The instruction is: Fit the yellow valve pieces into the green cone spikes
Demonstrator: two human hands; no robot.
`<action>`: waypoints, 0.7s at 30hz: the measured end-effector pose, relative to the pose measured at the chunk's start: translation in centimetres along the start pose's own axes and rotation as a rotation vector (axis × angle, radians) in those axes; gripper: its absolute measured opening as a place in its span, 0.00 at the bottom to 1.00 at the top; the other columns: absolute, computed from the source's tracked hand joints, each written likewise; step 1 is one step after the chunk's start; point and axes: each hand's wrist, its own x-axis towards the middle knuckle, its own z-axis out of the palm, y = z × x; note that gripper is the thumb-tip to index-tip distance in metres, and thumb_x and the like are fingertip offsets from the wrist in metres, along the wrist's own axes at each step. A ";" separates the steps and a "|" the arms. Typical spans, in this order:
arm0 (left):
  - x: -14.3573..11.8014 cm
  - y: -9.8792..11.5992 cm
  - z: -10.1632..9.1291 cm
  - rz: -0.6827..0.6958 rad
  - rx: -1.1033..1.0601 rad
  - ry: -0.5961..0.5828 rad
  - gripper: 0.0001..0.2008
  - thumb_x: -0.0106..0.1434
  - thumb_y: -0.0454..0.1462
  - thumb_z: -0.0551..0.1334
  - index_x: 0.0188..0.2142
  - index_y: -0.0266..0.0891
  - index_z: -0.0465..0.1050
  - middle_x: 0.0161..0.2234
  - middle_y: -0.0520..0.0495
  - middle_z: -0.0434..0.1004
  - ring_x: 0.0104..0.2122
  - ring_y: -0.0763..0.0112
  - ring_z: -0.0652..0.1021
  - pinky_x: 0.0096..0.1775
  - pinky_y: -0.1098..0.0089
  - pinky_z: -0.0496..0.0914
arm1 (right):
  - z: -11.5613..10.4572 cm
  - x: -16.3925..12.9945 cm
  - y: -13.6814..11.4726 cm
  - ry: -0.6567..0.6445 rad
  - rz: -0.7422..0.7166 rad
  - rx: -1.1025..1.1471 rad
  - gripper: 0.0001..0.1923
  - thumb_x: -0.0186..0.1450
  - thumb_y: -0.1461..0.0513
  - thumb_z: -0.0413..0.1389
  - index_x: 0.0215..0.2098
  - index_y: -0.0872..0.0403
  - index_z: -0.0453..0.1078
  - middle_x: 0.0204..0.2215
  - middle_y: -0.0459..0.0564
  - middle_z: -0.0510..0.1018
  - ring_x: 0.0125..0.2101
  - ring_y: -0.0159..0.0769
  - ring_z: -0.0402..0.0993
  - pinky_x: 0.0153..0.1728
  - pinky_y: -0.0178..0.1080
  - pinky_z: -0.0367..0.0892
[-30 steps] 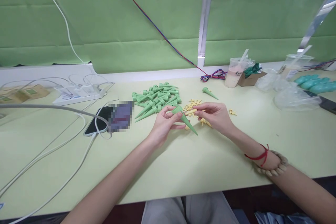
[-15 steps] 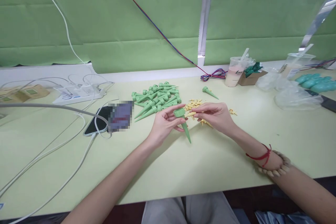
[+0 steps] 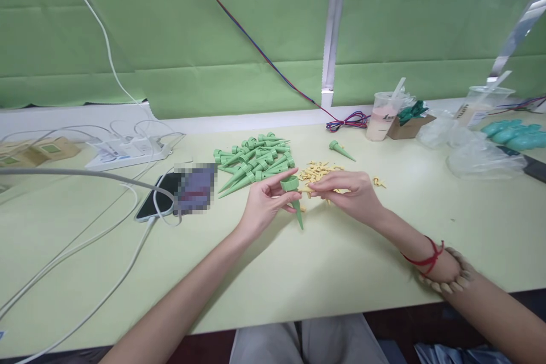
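My left hand [image 3: 264, 205] is clamped on a green spike [image 3: 294, 198], wide end up, tip down, just above the table [image 3: 341, 261]. My right hand [image 3: 347, 193] pinches a small yellow piece [image 3: 305, 189] right beside the spike's rim. Green spike pile [image 3: 253, 162] sits behind, yellow bits [image 3: 318, 170] beside it.

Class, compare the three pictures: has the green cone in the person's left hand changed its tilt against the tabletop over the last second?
Yes. The green cone in the left hand has swung from slanting right to nearly upright, tip down toward the table.
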 end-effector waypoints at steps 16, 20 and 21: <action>-0.1 0.2 0.3 -0.012 -0.011 -0.130 0.32 0.52 0.35 0.64 0.57 0.40 0.58 0.20 0.58 0.61 0.24 0.79 0.68 0.35 0.65 0.76 | -0.2 0.3 0.1 0.079 -0.311 -0.160 0.10 0.57 0.68 0.58 0.37 0.54 0.74 0.28 0.50 0.79 0.27 0.32 0.74 0.28 0.34 0.72; -0.1 0.3 0.3 0.019 0.087 -0.124 0.30 0.52 0.35 0.64 0.55 0.41 0.62 0.19 0.58 0.61 0.23 0.78 0.71 0.34 0.67 0.76 | -0.5 0.2 0.7 0.016 -0.417 -0.339 0.08 0.60 0.67 0.55 0.36 0.55 0.73 0.27 0.51 0.78 0.28 0.33 0.74 0.28 0.35 0.70; -0.1 0.3 0.3 0.024 0.119 -0.114 0.30 0.52 0.35 0.64 0.55 0.41 0.63 0.19 0.57 0.62 0.23 0.77 0.72 0.34 0.68 0.76 | -0.5 0.2 0.8 0.013 -0.422 -0.365 0.07 0.60 0.67 0.55 0.36 0.55 0.73 0.27 0.51 0.78 0.27 0.33 0.73 0.28 0.35 0.70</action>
